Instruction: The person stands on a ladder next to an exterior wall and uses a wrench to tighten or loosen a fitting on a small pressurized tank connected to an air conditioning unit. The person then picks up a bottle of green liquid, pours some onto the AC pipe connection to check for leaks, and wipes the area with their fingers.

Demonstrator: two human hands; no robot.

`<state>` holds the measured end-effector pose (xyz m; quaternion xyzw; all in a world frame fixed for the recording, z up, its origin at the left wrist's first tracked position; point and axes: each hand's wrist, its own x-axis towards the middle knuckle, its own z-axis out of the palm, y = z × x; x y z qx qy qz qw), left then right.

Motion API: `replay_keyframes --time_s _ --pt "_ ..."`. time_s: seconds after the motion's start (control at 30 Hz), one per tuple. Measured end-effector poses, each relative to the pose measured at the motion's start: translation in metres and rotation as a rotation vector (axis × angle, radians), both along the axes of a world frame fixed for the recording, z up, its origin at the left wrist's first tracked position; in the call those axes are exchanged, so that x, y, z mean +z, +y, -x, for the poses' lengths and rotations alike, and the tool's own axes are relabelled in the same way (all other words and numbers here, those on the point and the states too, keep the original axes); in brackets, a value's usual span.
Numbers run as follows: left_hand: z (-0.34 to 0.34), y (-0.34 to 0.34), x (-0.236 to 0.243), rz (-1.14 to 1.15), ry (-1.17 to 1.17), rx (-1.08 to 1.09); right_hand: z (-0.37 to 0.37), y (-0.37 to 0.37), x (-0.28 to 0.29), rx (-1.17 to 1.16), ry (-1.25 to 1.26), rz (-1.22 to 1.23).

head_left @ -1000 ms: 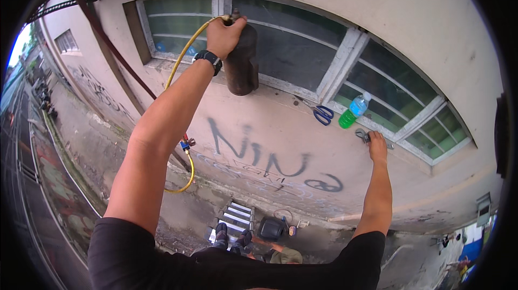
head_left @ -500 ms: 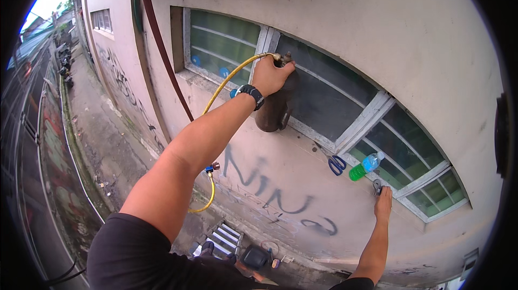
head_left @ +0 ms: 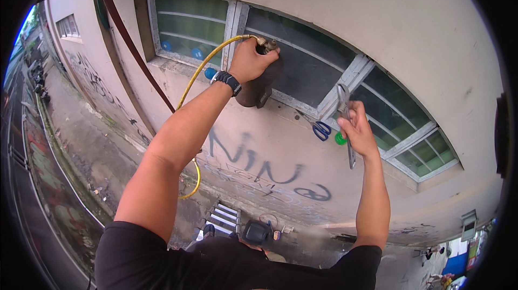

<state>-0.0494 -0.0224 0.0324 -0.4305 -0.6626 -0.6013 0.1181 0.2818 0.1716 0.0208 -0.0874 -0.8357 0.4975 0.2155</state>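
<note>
A: Landmark item?
B: Dark metal cylinder (head_left: 254, 91), one; on the window ledge (head_left: 172, 67).
A: Attached?
B: Yellow hose (head_left: 207, 59), one; joined at the cylinder's top, curving away to its left.
A: Left hand (head_left: 251, 63)?
B: At the cylinder's top, fingers closed round it beside the valve (head_left: 272, 46); dark watch (head_left: 227, 80) on the wrist, just left of the cylinder.
A: Right hand (head_left: 359, 132)?
B: Right of the cylinder, fingers wrapped on the handle of a metal adjustable wrench (head_left: 343, 101), head uppermost.
A: Remainder?
B: Blue-handled scissors (head_left: 322, 131), one pair, right of the cylinder; green bottle (head_left: 340, 139), one, farther right, mostly hidden by the right hand.
</note>
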Motion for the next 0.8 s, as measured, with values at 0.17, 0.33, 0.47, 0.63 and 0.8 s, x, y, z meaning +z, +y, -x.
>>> replay_keyframes --time_s 0.17,0.33,0.47,0.63,0.8 --pt "-0.014 -0.001 -0.004 0.009 0.044 -0.103 0.08 -0.052 0.079 0.177 -0.214 -0.039" --pt "-0.016 -0.003 -0.009 0.082 0.108 -0.122 0.105 -0.064 0.098 0.102 -0.317 -0.092" --pt "-0.022 -0.007 -0.008 0.05 0.102 -0.169 0.109 -0.054 0.095 0.089 -0.322 -0.124" --pt "-0.023 -0.006 -0.008 0.047 0.092 -0.166 0.112 -0.043 0.101 0.183 -0.305 -0.135" --pt "-0.022 -0.01 -0.008 0.061 0.09 -0.133 0.124 -0.05 0.099 0.205 -0.299 -0.116"
